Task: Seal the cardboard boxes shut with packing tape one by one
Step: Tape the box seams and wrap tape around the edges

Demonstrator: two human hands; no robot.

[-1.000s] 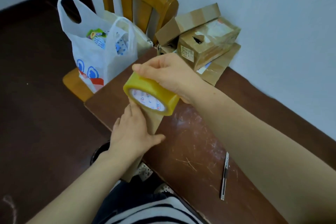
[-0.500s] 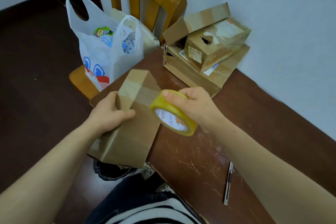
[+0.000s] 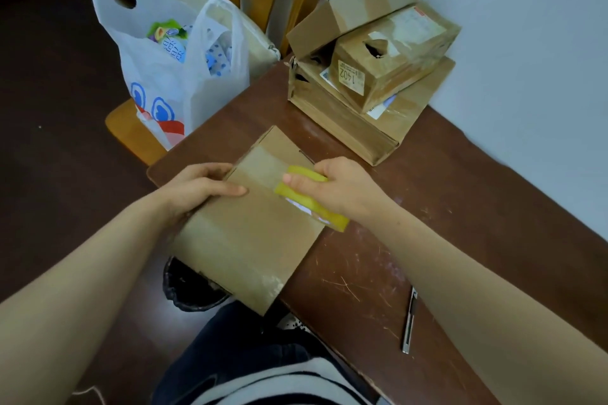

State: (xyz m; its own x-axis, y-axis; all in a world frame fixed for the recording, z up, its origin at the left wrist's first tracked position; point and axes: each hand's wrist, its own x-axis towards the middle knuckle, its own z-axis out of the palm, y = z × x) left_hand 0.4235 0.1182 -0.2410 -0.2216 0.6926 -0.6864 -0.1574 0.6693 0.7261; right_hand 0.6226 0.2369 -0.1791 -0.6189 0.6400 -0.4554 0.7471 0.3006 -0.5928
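Head view: box [image 3: 250, 240] now flat, left hand [image 3: 200, 188] holding it, right hand [image 3: 347, 189] gripping tape [image 3: 326, 219].

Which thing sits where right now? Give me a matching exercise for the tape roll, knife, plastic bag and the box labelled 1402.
Things:
1. tape roll
2. knife
3. plastic bag
4. box labelled 1402

Places:
A. on the chair seat
B. stacked on a flatter box
C. gripped by the right hand
D. flat on the table

Pairs: 1-C, 2-D, 3-A, 4-B

Soft, even indoor light — faint shadows, slight overall blur, wide-angle bending toward the edges.
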